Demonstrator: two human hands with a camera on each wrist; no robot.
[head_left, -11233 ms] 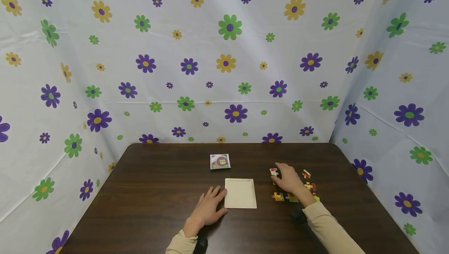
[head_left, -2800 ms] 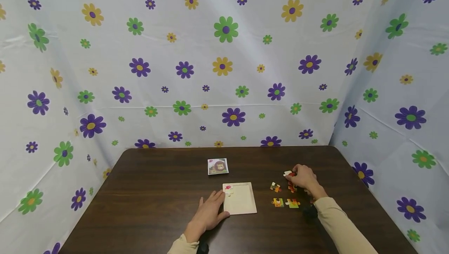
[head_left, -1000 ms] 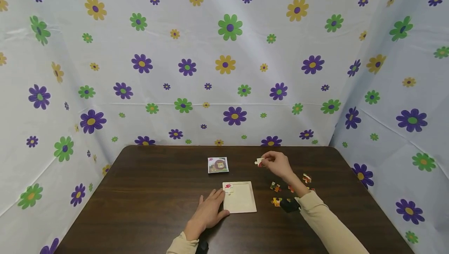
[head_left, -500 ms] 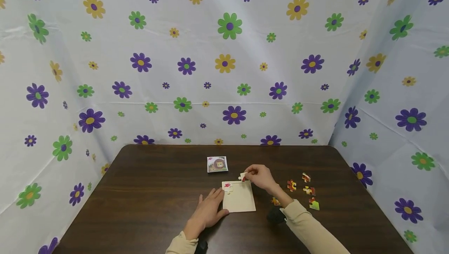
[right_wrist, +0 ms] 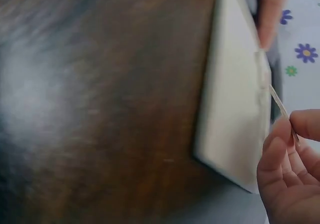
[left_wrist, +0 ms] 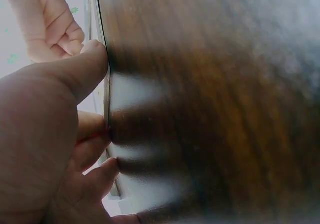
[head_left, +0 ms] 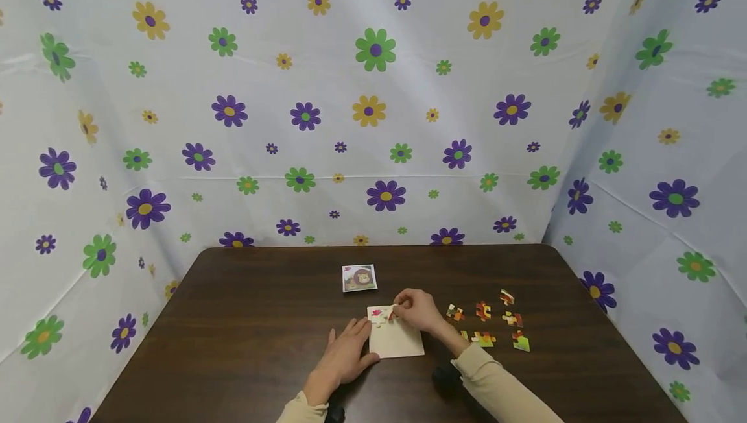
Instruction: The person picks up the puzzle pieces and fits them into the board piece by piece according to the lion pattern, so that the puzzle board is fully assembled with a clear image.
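A pale square puzzle tray (head_left: 398, 343) lies on the dark table in the head view. One puzzle piece (head_left: 377, 314) with a pink mark sits in its far left corner. My right hand (head_left: 419, 310) pinches another puzzle piece (right_wrist: 281, 104) between thumb and fingers over the tray's far edge, close to the first piece. In the right wrist view that piece is seen edge-on, tilted to the tray. My left hand (head_left: 344, 353) rests on the table with its fingers spread, fingertips and thumb at the tray's left edge.
Several loose puzzle pieces (head_left: 483, 311) lie to the right of the tray, partly behind the right forearm. A small lion picture card (head_left: 358, 277) lies beyond the tray. Flowered cloth (head_left: 373, 150) hangs along the table's back and sides.
A first puzzle piece came into the tray's corner. My right hand then took another from the loose pieces and carried it left to the tray's far edge. The left hand stays at the tray.
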